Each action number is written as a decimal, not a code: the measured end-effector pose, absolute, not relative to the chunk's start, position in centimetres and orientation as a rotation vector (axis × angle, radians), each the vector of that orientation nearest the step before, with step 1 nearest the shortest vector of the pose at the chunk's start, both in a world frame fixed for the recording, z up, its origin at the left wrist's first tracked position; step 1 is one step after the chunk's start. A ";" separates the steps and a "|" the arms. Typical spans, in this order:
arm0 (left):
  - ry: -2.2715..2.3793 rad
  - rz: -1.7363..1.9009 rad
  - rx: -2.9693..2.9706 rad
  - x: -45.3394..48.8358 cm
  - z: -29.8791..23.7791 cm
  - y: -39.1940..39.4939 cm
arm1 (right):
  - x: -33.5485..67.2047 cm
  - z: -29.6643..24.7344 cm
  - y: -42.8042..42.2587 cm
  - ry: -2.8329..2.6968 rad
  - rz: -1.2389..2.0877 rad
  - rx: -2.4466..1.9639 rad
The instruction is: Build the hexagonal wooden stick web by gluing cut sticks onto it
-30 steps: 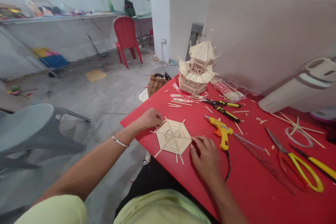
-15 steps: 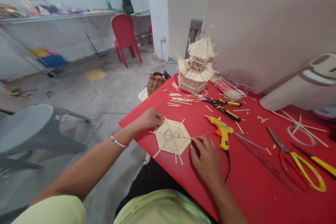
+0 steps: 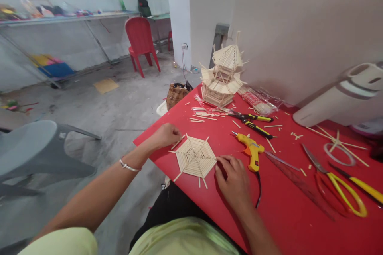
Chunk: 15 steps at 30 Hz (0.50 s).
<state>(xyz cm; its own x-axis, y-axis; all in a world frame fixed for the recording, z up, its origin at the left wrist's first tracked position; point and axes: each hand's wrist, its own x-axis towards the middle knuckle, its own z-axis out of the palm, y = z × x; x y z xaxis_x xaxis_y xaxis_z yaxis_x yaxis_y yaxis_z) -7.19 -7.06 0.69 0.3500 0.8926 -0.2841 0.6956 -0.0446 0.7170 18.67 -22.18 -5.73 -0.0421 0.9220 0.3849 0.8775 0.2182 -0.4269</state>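
Observation:
A flat hexagon of glued wooden sticks [image 3: 195, 157] lies near the front edge of the red table [image 3: 287, 211]. My left hand [image 3: 165, 134] rests at its upper left corner, fingers curled and pinching a stick end. My right hand [image 3: 235, 180] presses curled fingertips against the hexagon's right corner. A yellow glue gun [image 3: 252, 151] lies just right of my right hand. A stick pagoda model [image 3: 223, 75] stands at the table's far corner.
Pliers [image 3: 253, 121], loose sticks [image 3: 203, 114], red-and-yellow scissors [image 3: 335, 179], a metal ruler [image 3: 299, 181], a tape ring [image 3: 339, 154] and a white roll [image 3: 341, 99] lie on the table. A white board stands behind. A grey chair [image 3: 36, 147] and a red chair [image 3: 140, 44] stand on the floor.
Both hands stay at the hexagon's opposite corners. The view has shifted slightly; the hexagon appears barely moved.

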 end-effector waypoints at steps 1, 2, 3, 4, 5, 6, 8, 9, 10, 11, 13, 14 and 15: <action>1.407 0.346 1.817 -7.4 1.1 -7.3 | 18.6 -5.7 -22.2 -1.910 0.101 -1.664; 1.401 0.399 1.816 -7.6 1.6 -7.5 | 18.6 -5.7 -22.1 -1.899 0.103 -1.666; 1.378 0.439 1.788 -7.7 2.0 -7.8 | 18.6 -5.6 -22.1 -1.879 0.101 -1.664; 1.350 0.464 1.746 -7.7 2.5 -8.2 | 18.5 -5.4 -22.0 -1.853 0.096 -1.661; 1.315 0.483 1.701 -7.5 2.8 -8.6 | 18.4 -5.1 -21.9 -1.822 0.087 -1.657; 1.277 0.501 1.657 -7.1 3.2 -9.0 | 18.4 -4.7 -21.9 -1.792 0.078 -1.653; 1.191 0.533 1.557 -6.0 3.8 -9.7 | 18.4 -3.6 -21.8 -1.753 0.069 -1.640; 1.145 0.540 1.510 -5.2 4.0 -10.1 | 18.4 -3.0 -21.8 -1.746 0.078 -1.628; 1.100 0.540 1.471 -4.4 4.2 -10.4 | 18.5 -2.3 -21.9 -1.744 0.095 -1.606; 1.058 0.536 1.442 -3.5 4.4 -10.7 | 18.7 -1.6 -21.9 -1.745 0.119 -1.582; 0.986 0.527 1.410 -1.8 4.8 -11.3 | 19.3 -0.4 -22.0 -1.742 0.168 -1.539; 0.955 0.527 1.402 -1.0 5.0 -11.5 | 19.8 0.1 -22.0 -1.734 0.189 -1.527; 0.930 0.537 1.389 -0.3 5.1 -11.7 | 20.3 0.5 -21.9 -1.723 0.206 -1.524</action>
